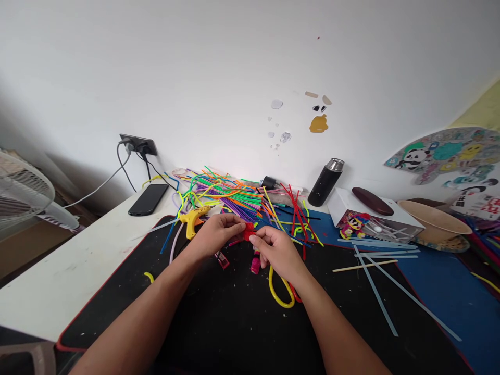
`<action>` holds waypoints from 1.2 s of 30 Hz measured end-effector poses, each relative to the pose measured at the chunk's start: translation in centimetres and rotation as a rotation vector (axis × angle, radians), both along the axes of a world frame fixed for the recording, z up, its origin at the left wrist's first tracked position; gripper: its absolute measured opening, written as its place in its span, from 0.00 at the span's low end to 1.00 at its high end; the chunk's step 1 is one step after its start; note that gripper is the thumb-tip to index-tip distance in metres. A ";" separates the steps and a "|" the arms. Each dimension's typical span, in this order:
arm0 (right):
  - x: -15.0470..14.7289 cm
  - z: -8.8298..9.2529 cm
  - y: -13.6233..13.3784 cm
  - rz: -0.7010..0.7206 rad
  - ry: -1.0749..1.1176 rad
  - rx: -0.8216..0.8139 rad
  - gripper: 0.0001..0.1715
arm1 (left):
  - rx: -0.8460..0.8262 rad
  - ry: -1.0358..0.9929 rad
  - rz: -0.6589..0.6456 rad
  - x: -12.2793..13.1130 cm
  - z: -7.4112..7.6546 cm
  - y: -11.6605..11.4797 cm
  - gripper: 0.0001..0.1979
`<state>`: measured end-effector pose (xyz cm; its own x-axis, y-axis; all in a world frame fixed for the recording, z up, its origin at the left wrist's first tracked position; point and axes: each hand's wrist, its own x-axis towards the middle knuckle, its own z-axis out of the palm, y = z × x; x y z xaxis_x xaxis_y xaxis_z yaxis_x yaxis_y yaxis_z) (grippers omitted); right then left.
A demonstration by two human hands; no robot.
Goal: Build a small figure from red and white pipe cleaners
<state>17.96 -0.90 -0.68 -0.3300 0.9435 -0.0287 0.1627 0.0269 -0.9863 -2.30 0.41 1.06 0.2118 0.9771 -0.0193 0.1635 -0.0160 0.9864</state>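
Observation:
Over the black mat [242, 333], my left hand [221, 232] and my right hand [277, 250] meet at a small bright red piece [249, 231]. Both hands pinch it between thumb and fingers, one from each side; its exact kind is too small to make out. Just under my right fingers is a magenta object [255, 263], partly hidden. A yellow pipe cleaner [282, 306] curves in a loop below my right hand. Beside my left hand lies a yellow glue gun [190, 223]. A small pink-red item [223, 260] rests on the mat beneath my left fingers.
Colourful pipe cleaners [234, 195] pile up along the wall. A phone [148, 199] lies left, near a socket [137, 144]. On the right are a black flask [326, 182], a white box [341, 207], a small colourful figure [353, 226] and several glue sticks [377, 291]. A fan [27, 190] stands far left.

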 end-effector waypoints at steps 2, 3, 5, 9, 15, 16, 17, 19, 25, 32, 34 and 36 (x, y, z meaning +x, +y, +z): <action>0.1 0.1 0.1 -0.024 0.039 0.005 0.20 | 0.041 0.116 0.026 -0.4 0.0 0.1 0.18; 0.1 0.3 0.1 -0.038 0.063 0.009 0.21 | 0.064 0.198 0.017 -0.6 0.1 0.2 0.17; 0.2 0.5 0.1 -0.061 0.103 0.015 0.21 | 0.093 0.365 -0.059 -0.9 0.1 0.1 0.15; 0.1 0.9 0.1 -0.074 0.119 0.009 0.22 | 0.065 0.591 -0.265 -0.6 -0.3 -0.2 0.11; -0.1 0.8 -0.1 -0.063 0.106 0.005 0.22 | 0.137 0.636 -0.189 -0.1 -1.1 -0.3 0.04; 0.0 0.8 -0.1 -0.061 0.104 0.006 0.22 | 0.175 0.603 -0.131 -0.1 -1.1 -0.2 0.04; 0.0 0.7 0.0 -0.062 0.104 0.005 0.22 | 0.205 0.560 -0.078 -0.2 -0.9 -0.2 0.06; 0.0 0.7 0.0 -0.065 0.107 -0.001 0.22 | 0.227 0.424 -0.017 -0.2 -0.5 -0.2 0.11; 0.0 0.9 -0.1 -0.073 0.117 -0.003 0.23 | 0.210 -0.014 -0.106 0.4 0.4 -0.9 0.15; -0.1 1.1 -0.2 -0.048 0.119 0.008 0.23 | 0.306 0.110 -0.056 1.0 0.6 -1.3 0.10; 0.0 1.0 -0.1 -0.047 0.118 0.010 0.23 | 0.334 0.168 -0.037 1.1 0.7 -1.4 0.08; 0.1 1.0 -0.1 -0.048 0.118 0.011 0.23 | 0.349 0.199 -0.026 1.1 0.7 -1.5 0.07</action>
<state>18.01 -0.96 0.29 -0.2851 0.9583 0.0181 0.0467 0.0328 -0.9984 -1.18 -1.05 1.73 0.2621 0.9265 0.2700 0.3462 -0.3514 0.8699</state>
